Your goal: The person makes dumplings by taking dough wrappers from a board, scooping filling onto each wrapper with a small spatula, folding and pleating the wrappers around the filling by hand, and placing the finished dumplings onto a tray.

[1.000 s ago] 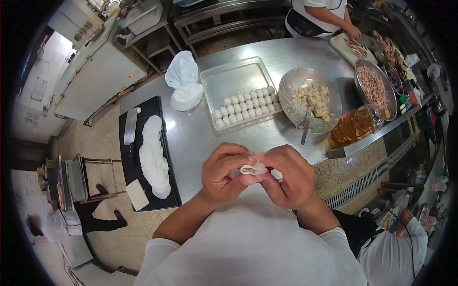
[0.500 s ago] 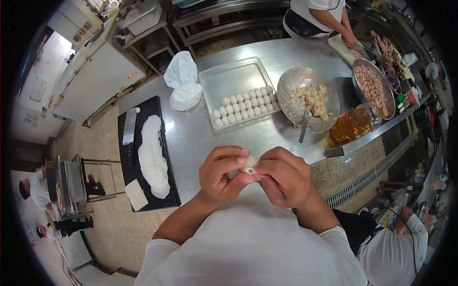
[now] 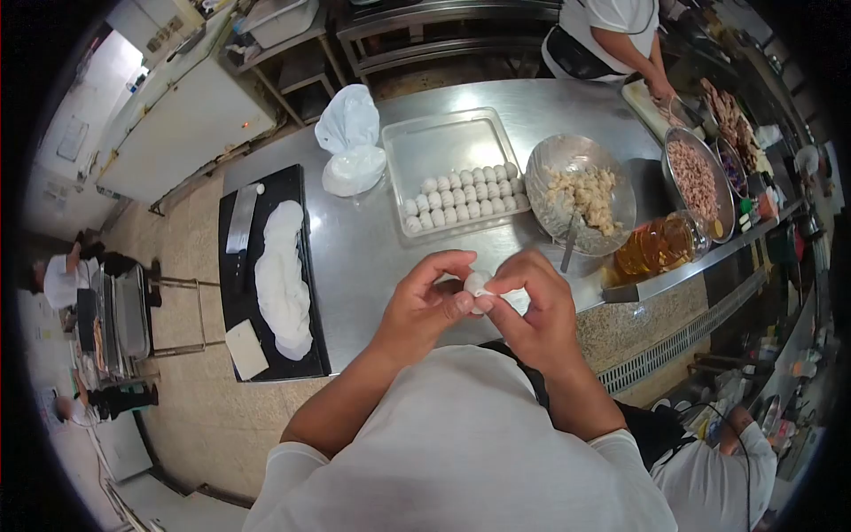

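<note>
A small white dumpling (image 3: 479, 283) sits between my two hands above the table's near edge. My left hand (image 3: 432, 297) cups it from the left, fingers curled round it. My right hand (image 3: 532, 301) pinches its dough edge between thumb and forefinger. Beyond them, a clear tray (image 3: 443, 146) holds rows of finished round dumplings (image 3: 461, 202). To the right of the tray stands a metal bowl (image 3: 542, 213) of pale filling (image 3: 585, 195), with a utensil handle (image 3: 570, 244) sticking out.
At left, a black board (image 3: 297, 355) carries white dough (image 3: 284, 284), a cleaver (image 3: 240, 222) and a pale scraper (image 3: 246, 350). An oil jug (image 3: 660, 244) and a bowl of chopped meat (image 3: 691, 173) stand at right. A co-worker (image 3: 612, 40) works at the far end.
The hands have risen slightly from my chest with the dumpling, which shows rounder now. My right fingers have shifted on its edge. The camera view has shifted a little.
</note>
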The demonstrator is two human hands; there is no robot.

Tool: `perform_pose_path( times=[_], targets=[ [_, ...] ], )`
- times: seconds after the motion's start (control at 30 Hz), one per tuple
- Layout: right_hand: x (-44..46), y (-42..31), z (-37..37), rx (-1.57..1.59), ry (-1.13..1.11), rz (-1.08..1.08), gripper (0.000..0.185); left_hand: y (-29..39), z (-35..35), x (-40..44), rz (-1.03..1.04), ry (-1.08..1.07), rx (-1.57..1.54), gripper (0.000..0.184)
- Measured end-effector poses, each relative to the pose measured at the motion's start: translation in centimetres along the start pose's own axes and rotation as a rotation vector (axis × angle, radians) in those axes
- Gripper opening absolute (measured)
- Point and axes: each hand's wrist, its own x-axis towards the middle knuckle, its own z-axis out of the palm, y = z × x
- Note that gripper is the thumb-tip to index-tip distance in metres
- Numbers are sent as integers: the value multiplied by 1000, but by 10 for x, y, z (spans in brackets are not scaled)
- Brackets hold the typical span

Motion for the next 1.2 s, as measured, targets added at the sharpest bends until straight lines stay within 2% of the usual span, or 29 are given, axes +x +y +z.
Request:
perform_pose_path(
  times=[0.07, 0.1, 0.17, 0.2, 0.3, 0.33, 0.4, 0.47, 0.5, 0.57, 0.6, 0.67, 0.83, 0.9, 0.93, 1.0, 1.1, 1.13, 1.17, 1.2],
  targets=[
    [1, 11, 3, 309, -97, 102, 37, -2, -10, 1, -101, -128, -296, 56],
    [1, 11, 6, 312, -113, 101, 37, 3, -8, 1, -95, -114, -301, 56],
    [1, 11, 12, 641, -163, 161, 57, 17, -2, 0, -257, -70, -510, 56],
    [3, 13, 12, 456, -197, 54, 66, 14, -6, 0, -249, -55, -517, 56],
    [-2, 21, 22, 399, -203, 133, 63, 7, -16, 3, -277, -131, -647, 61],
    [-2, 20, 24, 397, -210, 137, 63, 9, -17, 3, -302, -100, -619, 59],
    [0, 20, 29, 256, -84, 133, 59, 7, -23, 2, -327, -63, -595, 58],
    [7, 21, 28, 192, -131, 119, 54, -3, -33, 3, -156, -2, -319, 53],
    [12, 21, 27, 127, -172, 103, 50, -2, -37, 4, -155, 1, -323, 53],
    [20, 17, 31, 93, -200, 105, 45, 2, -46, 5, -87, -125, -83, 46],
    [23, 16, 34, 64, -226, 104, 40, 2, -48, 8, -88, -120, -90, 46],
    [26, 23, 40, 11, -253, 96, 39, 1, -52, 15, 16, -139, 221, 45],
    [39, 40, 53, -106, -348, 86, 37, 0, -69, 30, -53, -127, 402, 49],
    [47, 50, 58, -106, -476, 248, 37, -17, -84, 39, -76, -139, 443, 51],
    [52, 60, 62, -107, -493, 245, 37, -29, -92, 43, -154, -141, 383, 52],
    [63, 89, 69, 38, -571, 413, 36, -52, -108, 51, -227, -133, 316, 52],
    [74, 156, 82, 67, -531, 325, 39, -75, -127, 65, -176, -32, 317, 55],
    [87, 167, 86, 66, -543, 322, 39, -79, -131, 70, -144, 90, 452, 53],
    [99, 179, 90, -80, -559, 387, 39, -83, -133, 74, -115, 215, 585, 52],
    [111, 188, 96, -227, -574, 449, 39, -89, -136, 79, -120, 228, 580, 52]
  ],
)
